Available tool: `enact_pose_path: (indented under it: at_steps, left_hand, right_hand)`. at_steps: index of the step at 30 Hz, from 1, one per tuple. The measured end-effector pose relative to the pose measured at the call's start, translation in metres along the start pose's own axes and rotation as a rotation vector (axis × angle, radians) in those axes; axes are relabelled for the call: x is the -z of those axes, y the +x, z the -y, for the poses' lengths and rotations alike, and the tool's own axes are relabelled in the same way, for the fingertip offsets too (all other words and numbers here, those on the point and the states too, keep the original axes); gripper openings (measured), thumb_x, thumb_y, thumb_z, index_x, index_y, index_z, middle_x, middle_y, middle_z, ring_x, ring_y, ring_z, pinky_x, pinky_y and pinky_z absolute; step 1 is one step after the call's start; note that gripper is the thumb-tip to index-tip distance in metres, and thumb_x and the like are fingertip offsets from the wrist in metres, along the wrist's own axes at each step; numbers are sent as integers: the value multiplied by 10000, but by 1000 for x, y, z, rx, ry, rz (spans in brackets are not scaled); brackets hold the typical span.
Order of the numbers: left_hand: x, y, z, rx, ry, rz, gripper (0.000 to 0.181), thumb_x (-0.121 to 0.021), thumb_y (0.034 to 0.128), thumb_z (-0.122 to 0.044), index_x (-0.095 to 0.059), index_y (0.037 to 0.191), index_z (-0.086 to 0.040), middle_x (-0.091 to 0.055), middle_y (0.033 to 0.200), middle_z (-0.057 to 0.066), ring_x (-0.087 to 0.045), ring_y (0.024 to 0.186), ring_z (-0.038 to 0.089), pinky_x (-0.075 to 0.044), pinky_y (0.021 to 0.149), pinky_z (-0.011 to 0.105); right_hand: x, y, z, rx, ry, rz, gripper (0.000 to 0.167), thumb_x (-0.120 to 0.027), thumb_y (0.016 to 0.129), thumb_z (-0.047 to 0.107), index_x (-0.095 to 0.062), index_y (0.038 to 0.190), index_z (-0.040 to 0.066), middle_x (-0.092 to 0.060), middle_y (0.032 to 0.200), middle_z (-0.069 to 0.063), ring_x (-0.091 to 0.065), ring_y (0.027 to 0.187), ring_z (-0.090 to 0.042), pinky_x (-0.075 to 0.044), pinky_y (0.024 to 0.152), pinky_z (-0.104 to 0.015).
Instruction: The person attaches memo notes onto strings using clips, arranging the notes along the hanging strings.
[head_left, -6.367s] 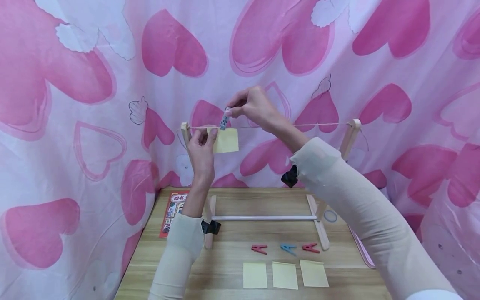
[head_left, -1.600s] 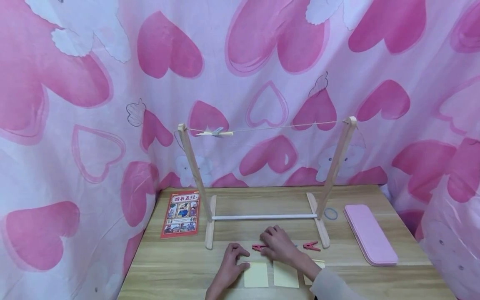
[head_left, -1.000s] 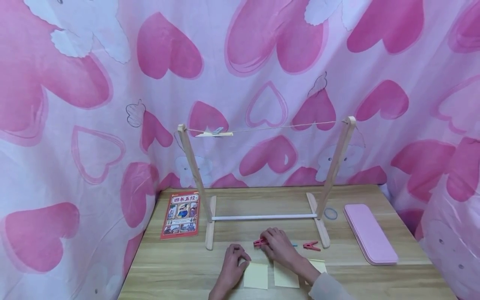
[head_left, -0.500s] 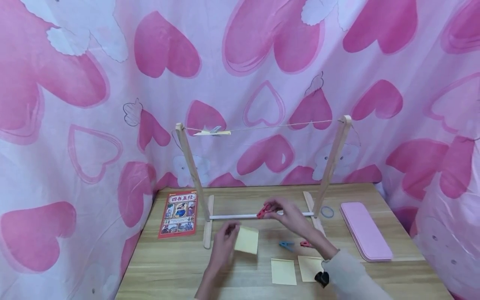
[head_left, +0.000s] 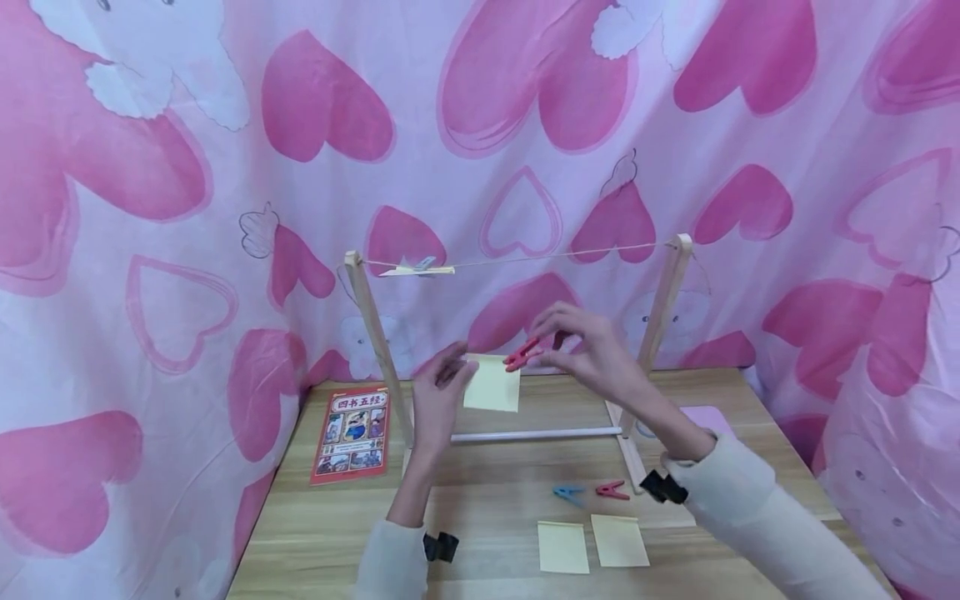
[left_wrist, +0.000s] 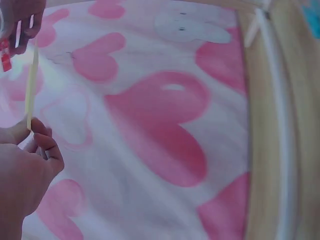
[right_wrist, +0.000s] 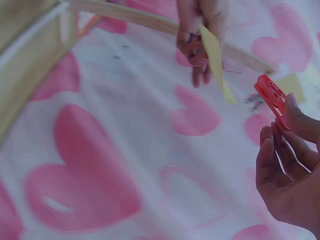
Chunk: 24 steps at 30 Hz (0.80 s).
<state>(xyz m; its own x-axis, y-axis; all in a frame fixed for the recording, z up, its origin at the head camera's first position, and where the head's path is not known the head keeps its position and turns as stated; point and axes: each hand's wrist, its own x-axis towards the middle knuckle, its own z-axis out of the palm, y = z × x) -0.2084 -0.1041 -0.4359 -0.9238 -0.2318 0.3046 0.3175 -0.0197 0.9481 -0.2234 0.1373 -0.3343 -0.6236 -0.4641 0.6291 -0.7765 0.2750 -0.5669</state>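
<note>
In the head view my left hand pinches a yellow sticky note by its left edge, raised above the table and below the string. My right hand holds a red clothespin between thumb and fingers, close to the note's top right corner. The right wrist view shows the clothespin apart from the note. On the string, near its left end, a grey clothespin clips another yellow note.
A wooden frame with two posts carries the string; a white rod joins its feet. On the table lie a blue clothespin, a red clothespin, two notes, a booklet and a pink case partly behind the right arm.
Both hands have left the table and risen toward the string. The left hand has picked up the leftmost note from the row, the right hand a red clothespin. Earlier, the first note was clipped up.
</note>
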Motion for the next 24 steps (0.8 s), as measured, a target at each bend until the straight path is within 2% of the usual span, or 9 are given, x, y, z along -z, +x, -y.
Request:
enact_pose_path:
  at_steps: [5, 7, 11, 14, 17, 20, 24]
  left_hand:
    - [-7, 20, -17, -45, -40, -22, 237, -828, 987, -107, -816, 1183, 26, -767, 1366, 123, -725, 1093, 72, -568, 915, 158]
    - [-9, 27, -22, -43, -21, -21, 202, -819, 999, -122, -822, 1127, 34, -783, 1326, 115, -724, 1077, 73, -559, 895, 153]
    - [-15, 39, -32, -42, 5, -10, 172, -780, 1031, -119, -795, 1094, 41, -771, 1300, 170, -713, 1077, 99, -564, 944, 189]
    - [-19, 47, -40, -44, -15, -8, 172, -757, 1039, -92, -765, 1138, 48, -760, 1288, 176, -701, 1105, 109, -569, 1021, 239]
    - [-23, 55, -48, -57, -31, -5, 185, -739, 1047, -91, -741, 1170, 48, -759, 1181, 102, -689, 1082, 100, -565, 1033, 255]
    - [-28, 61, -55, -88, -30, -15, 168, -727, 1055, -99, -724, 1149, 40, -693, 1033, 5, -640, 983, 86, -547, 955, 229]
    - [-35, 67, -61, -151, -23, -52, 163, -714, 1063, -88, -716, 1143, 54, -580, 923, -36, -537, 867, 94, -489, 815, 217]
  right_hand:
    - [21, 29, 20, 48, -23, 14, 262, -922, 801, -78, -808, 1019, 10, -764, 1042, -106, -614, 903, -103, -497, 803, -184]
    - [28, 39, 26, 44, -46, 11, 243, -921, 805, -74, -813, 1006, 10, -763, 1025, -103, -606, 889, -118, -488, 810, -182]
    - [37, 57, 31, -16, -61, -2, 198, -924, 824, -48, -823, 986, 9, -755, 1007, -106, -600, 866, -146, -494, 800, -170]
    - [42, 74, 31, -75, -49, -2, 166, -927, 843, -20, -830, 977, -4, -745, 990, -130, -599, 858, -157, -500, 782, -175]
    - [47, 91, 32, -126, -54, 11, 148, -933, 854, 12, -842, 969, 1, -739, 969, -136, -591, 848, -175, -481, 747, -190]
    - [52, 107, 34, -158, -79, 34, 135, -941, 849, 26, -854, 952, 19, -737, 948, -114, -610, 840, -192, -484, 711, -202]
    - [55, 126, 37, -179, -87, 70, 96, -935, 857, 28, -861, 918, 36, -738, 909, -93, -644, 825, -192, -490, 685, -209]
